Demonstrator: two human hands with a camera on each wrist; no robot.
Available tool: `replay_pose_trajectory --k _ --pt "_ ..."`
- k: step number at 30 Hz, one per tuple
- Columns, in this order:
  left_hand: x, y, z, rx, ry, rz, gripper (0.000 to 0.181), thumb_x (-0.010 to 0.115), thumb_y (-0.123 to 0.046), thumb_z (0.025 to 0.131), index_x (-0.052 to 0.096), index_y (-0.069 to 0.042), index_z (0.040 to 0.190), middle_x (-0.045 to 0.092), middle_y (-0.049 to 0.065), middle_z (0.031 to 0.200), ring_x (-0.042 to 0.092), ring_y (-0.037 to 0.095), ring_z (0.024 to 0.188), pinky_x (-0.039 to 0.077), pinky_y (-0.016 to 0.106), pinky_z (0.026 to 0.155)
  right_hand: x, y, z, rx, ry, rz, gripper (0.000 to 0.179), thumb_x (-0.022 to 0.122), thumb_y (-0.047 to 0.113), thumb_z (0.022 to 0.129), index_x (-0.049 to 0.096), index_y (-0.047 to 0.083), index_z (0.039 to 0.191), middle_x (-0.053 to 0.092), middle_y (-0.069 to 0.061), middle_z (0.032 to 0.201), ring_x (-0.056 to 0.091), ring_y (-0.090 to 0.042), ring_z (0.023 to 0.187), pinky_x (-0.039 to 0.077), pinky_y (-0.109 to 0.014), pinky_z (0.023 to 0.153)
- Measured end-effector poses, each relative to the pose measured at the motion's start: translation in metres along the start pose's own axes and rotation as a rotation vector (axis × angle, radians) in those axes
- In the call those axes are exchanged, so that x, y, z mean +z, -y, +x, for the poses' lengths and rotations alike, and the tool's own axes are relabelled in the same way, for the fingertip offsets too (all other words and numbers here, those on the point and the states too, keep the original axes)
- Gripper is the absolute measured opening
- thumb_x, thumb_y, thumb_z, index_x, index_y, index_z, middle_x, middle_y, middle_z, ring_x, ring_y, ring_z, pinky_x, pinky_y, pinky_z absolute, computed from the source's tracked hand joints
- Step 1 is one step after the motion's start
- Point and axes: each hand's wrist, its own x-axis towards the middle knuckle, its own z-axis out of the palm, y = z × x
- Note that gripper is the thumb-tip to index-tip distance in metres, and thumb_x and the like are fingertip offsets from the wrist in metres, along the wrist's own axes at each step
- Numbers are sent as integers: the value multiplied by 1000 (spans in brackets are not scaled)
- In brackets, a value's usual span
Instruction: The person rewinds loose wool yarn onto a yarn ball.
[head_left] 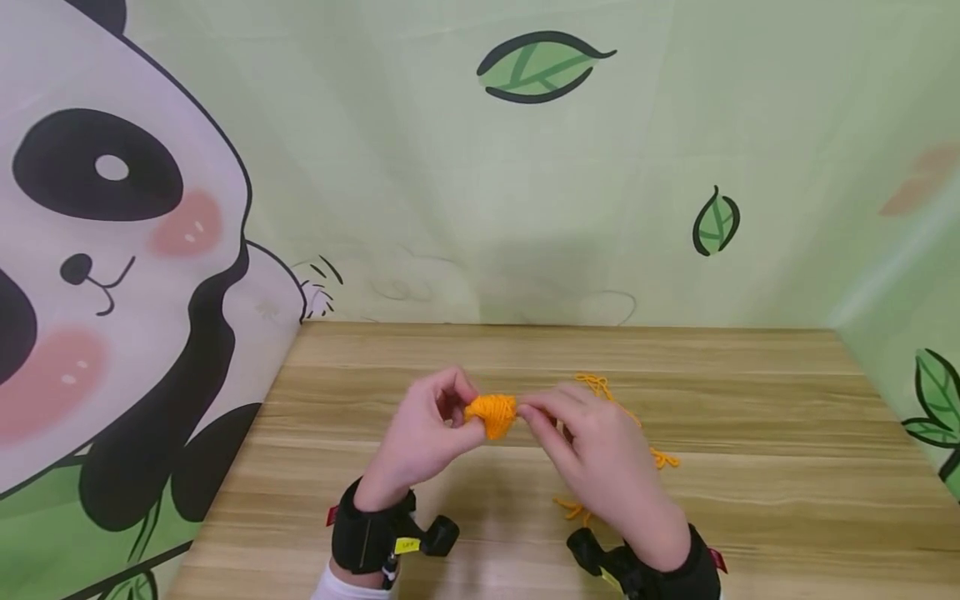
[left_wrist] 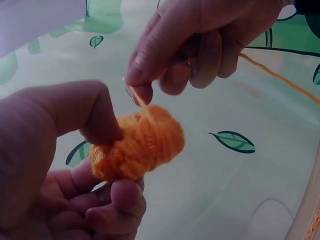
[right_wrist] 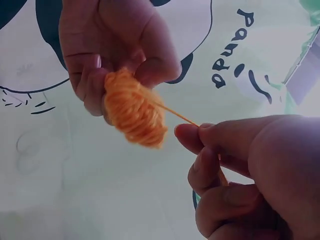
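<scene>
A small wound ball of orange yarn (head_left: 495, 414) is held above the wooden table between the thumb and fingers of my left hand (head_left: 429, 429). In the left wrist view the ball (left_wrist: 145, 142) shows many wraps lying side by side. My right hand (head_left: 600, 442) pinches the yarn strand (right_wrist: 180, 116) between thumb and forefinger, just to the right of the ball. That strand runs taut from the ball to the fingertips in the right wrist view. Behind the right hand, the strand (left_wrist: 280, 77) trails off toward the right.
Loose orange yarn (head_left: 596, 383) lies on the wooden table (head_left: 750, 417) beyond the right hand, with more loops (head_left: 663, 458) beside it. Another yarn piece (head_left: 573, 507) shows near the right wrist. A panda-printed cloth (head_left: 420, 167) stands behind the table and at its sides.
</scene>
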Motion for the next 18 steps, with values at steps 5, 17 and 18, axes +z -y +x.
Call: replay_pose_trajectory --k 5,17,18 --pt "-1 -2 -2 53 91 -72 19 65 5 72 56 -10 80 61 9 81 47 22 63 37 21 54 0 -2 1 0 -10 -2 13 65 25 97 74 20 104 64 11 92 44 -3 58 43 -23 47" --pt "-1 -8 -5 110 282 -368 16 58 9 74 50 -2 83 60 13 87 56 25 70 53 20 63 9 -7 4 30 32 11 13 63 25 98 73 20 103 67 9 96 53 -4 71 51 -26 58" --pt "0 -8 -5 113 276 -406 16 57 9 75 49 -2 84 60 12 88 56 24 70 53 20 63 11 -8 5 33 50 11 13 63 24 98 73 19 104 68 9 97 54 -3 73 52 -26 60"
